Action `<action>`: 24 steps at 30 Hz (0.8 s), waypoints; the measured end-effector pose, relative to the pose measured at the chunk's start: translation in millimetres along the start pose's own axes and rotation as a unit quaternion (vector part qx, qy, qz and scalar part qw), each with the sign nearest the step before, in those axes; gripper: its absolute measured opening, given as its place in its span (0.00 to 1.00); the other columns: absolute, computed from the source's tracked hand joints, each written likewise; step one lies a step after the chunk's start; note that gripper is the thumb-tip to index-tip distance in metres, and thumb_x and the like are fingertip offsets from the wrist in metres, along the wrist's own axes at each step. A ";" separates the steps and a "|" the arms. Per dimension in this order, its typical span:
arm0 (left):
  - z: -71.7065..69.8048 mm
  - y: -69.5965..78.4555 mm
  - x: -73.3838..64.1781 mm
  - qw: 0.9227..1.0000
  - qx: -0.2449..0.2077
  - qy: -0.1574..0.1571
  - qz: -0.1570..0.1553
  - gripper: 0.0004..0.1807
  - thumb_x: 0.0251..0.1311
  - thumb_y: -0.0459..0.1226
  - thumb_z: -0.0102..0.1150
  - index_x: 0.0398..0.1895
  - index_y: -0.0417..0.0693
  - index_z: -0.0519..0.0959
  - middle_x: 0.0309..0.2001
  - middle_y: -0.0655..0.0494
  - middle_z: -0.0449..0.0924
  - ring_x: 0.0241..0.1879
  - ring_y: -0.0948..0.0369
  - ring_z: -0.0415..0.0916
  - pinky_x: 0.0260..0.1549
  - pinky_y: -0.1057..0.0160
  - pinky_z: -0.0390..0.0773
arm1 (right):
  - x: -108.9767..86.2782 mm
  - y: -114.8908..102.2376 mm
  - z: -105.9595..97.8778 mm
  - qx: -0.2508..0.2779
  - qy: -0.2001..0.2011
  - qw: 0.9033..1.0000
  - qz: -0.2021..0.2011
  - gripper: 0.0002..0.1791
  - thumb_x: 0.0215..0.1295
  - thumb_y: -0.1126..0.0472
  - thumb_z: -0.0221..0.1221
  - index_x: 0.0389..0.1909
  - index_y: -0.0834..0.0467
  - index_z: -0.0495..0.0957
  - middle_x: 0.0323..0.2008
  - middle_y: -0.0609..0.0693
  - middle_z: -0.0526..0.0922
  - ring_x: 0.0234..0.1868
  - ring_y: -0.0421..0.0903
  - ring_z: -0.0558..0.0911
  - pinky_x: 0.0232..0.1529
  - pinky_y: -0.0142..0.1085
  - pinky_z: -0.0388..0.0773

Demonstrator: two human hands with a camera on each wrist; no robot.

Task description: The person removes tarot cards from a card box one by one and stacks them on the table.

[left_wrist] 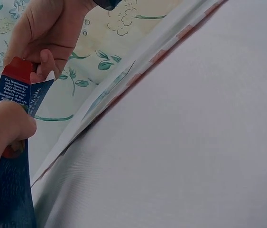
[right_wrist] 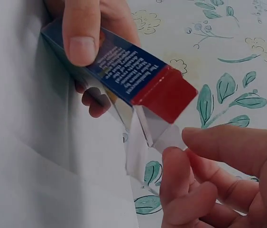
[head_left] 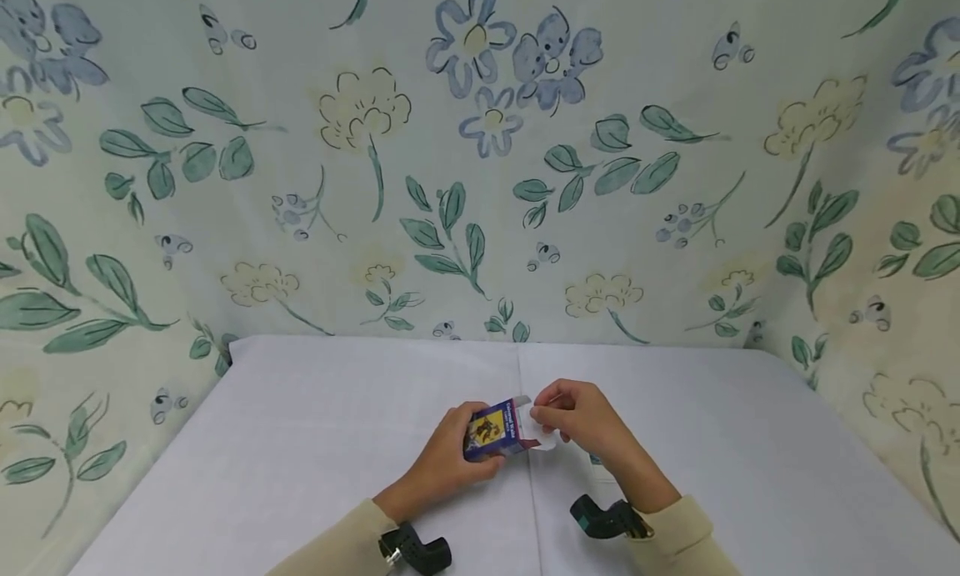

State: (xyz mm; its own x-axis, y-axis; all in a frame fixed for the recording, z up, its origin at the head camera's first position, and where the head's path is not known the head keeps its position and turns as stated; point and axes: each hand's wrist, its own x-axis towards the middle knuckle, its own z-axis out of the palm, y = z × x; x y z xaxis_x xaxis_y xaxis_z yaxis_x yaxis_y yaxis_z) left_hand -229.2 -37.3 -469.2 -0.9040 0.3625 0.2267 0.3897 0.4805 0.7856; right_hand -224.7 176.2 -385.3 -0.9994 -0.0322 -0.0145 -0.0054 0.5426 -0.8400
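A small blue card box [head_left: 492, 430] with a yellow picture on its front is held in my left hand [head_left: 442, 459], tilted above the white cloth. The left thumb [right_wrist: 81, 38] lies along one printed side, with the fingers round the other. At the box's right end the top stands open, with a red side flap [right_wrist: 169, 95] folded outward and a white lid flap [head_left: 531, 426] sticking out. My right hand [head_left: 588, 413] pinches that white flap between thumb and forefinger. The inside of the box is hidden.
A flat, pale card-like piece with a teal corner [head_left: 596, 459] lies on the white-covered table [head_left: 315, 443], partly hidden under my right forearm. Flower-patterned cloth [head_left: 480, 226] hangs behind the table and at its sides. A black camera mount sits on each wrist.
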 end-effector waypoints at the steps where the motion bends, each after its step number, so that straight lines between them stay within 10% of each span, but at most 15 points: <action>1: -0.3 -0.4 -0.7 1.000 0.000 0.002 -0.002 0.40 0.50 0.54 0.68 0.64 0.54 0.63 0.52 0.60 0.69 0.49 0.62 0.66 0.49 0.59 0.72 | 0.0 -0.5 1.8 -0.003 -0.002 1.000 -0.001 0.07 0.59 0.60 0.66 0.34 0.58 0.79 0.23 0.50 0.81 0.23 0.47 0.74 0.25 0.36 0.73; 24: 1.5 -3.5 -0.5 1.000 -0.013 0.014 -0.002 0.38 0.50 0.54 0.68 0.63 0.56 0.64 0.49 0.61 0.70 0.46 0.62 0.67 0.45 0.63 0.72 | -0.4 2.6 14.0 0.015 -0.029 0.999 -0.011 0.10 0.57 0.58 0.67 0.34 0.59 0.78 0.24 0.49 0.81 0.23 0.47 0.77 0.24 0.36 0.74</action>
State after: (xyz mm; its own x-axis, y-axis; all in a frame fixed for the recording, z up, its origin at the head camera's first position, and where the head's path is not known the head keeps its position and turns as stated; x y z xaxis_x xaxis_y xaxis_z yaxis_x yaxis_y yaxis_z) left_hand -229.9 -37.9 -472.9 -0.9102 0.3383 0.2389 0.3816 0.4609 0.8012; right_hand -223.9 165.9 -395.1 -0.9953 -0.0933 -0.0272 -0.0250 0.5166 -0.8559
